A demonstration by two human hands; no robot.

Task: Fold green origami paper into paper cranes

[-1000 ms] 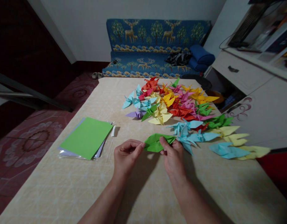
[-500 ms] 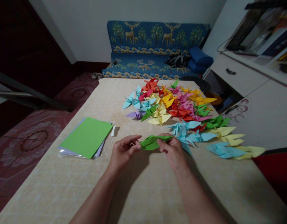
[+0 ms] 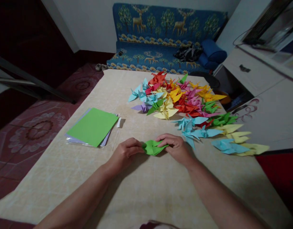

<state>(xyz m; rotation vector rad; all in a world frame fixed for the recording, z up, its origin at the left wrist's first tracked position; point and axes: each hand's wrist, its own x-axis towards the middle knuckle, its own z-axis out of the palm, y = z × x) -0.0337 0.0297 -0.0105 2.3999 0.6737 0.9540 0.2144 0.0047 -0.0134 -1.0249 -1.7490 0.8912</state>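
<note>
A green folded paper (image 3: 153, 148) is held between my two hands, low over the near middle of the table. My left hand (image 3: 127, 152) pinches its left end with thumb and fingers. At the other end, my right hand (image 3: 176, 147) grips it, with fingers lying over the top edge. Just beyond my right hand lie light blue paper cranes (image 3: 188, 130). To the left is a stack of paper with a bright green sheet (image 3: 94, 126) on top, resting on a clear plastic wrapper (image 3: 83, 144).
Many folded cranes in red, yellow, pink and other colours, such as an orange one (image 3: 175, 94), crowd the table's far right. A patterned blue sofa (image 3: 158, 35) stands behind the table (image 3: 134, 194). A white cabinet (image 3: 268, 117) is at the right.
The green folded paper has been tilted and shows a broader face. My right hand's fingers have shifted over its top. The camera view has tipped downward.
</note>
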